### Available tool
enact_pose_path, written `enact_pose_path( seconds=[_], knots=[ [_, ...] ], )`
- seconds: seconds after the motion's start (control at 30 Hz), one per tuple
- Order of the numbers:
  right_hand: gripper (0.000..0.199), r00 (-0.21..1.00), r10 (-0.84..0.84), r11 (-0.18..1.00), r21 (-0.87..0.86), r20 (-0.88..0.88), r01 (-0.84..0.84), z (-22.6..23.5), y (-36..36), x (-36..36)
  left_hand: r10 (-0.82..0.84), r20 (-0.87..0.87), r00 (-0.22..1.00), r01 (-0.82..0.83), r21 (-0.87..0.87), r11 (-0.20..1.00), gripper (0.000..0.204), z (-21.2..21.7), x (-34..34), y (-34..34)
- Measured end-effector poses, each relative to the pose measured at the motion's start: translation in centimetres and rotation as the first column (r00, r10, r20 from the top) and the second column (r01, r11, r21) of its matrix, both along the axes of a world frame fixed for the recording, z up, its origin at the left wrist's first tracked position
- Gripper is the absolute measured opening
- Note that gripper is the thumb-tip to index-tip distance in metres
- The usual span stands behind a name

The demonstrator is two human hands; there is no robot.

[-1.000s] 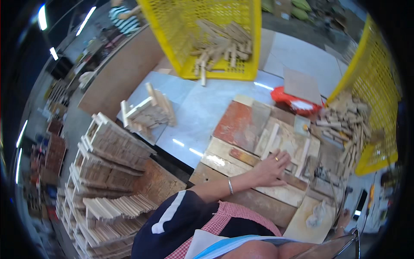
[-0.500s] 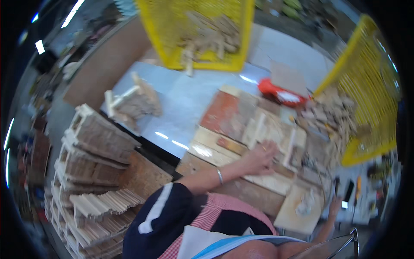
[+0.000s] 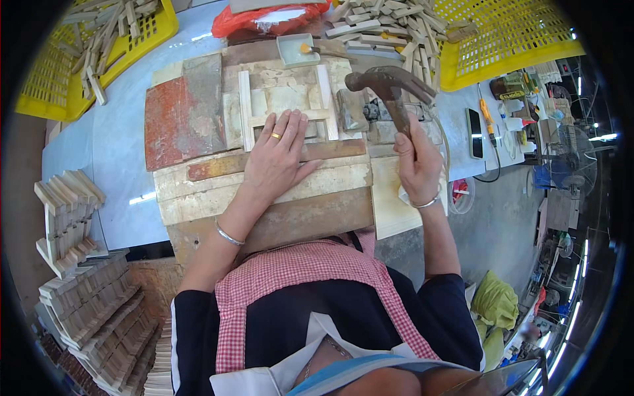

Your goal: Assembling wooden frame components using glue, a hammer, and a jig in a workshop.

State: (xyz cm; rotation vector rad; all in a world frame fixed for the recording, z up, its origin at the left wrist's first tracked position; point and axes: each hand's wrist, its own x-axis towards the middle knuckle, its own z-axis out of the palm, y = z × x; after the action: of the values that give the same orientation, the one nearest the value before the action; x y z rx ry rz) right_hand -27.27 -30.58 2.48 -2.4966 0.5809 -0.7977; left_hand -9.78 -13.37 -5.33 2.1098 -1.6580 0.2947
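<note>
**Hammer Up, Frame Held Flat**

We have our left hand (image 3: pixel 281 155) spread wide and flat, fingers open, pressing down on a small wooden frame (image 3: pixel 285 109). It grips nothing; it only pushes. The frame is made of thin pale slats, and it lies under our fingertips and just past them, on top of a worn wooden board (image 3: pixel 264 191).

Our right hand (image 3: pixel 415 162) is closed tight around the handle of a hammer (image 3: pixel 389 89). The hammer head is up above this hand, tipped toward the frame, and not touching it.

We think the hammer is heavy at the head and stiff all over. It is best held low on the handle, as we hold it now. The slats look light and thin, so they could slide or split. A flat palm on the frame, with fingers away from the spot being hit, seems the safest hold.

Past our right hand are a small tray (image 3: pixel 297 49), a pile of loose slats (image 3: pixel 389 26) and a yellow basket (image 3: pixel 515 39). Far out beyond our left hand sits another yellow basket (image 3: pixel 59 72), and stacked frames (image 3: pixel 72 224) stand to the left of our left arm.
</note>
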Motion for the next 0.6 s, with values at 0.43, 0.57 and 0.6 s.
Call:
enact_pose_path(
  seconds=[0.43, 0.57, 0.6],
  knots=[
    [0.039, 0.974, 0.103, 0.962, -0.228, -0.202, -0.149, -4.7, 1.4, 0.9, 0.043, -0.035, 0.998, -0.043, 0.015, 0.999, 0.076, -0.3, -1.1, 0.1],
    [0.037, 0.957, 0.149, 0.966, -0.169, -0.249, -0.195, -2.3, 1.4, 3.0, 0.021, -0.039, 0.999, -0.022, -0.021, 1.000, 0.075, -0.7, -1.1, -0.1],
    [0.038, 0.970, 0.207, 0.958, -0.172, -0.131, -0.228, -1.2, 2.1, 4.3, 0.020, -0.042, 0.999, -0.022, -0.035, 0.999, 0.073, -0.9, -1.0, -0.1]
  ],
)
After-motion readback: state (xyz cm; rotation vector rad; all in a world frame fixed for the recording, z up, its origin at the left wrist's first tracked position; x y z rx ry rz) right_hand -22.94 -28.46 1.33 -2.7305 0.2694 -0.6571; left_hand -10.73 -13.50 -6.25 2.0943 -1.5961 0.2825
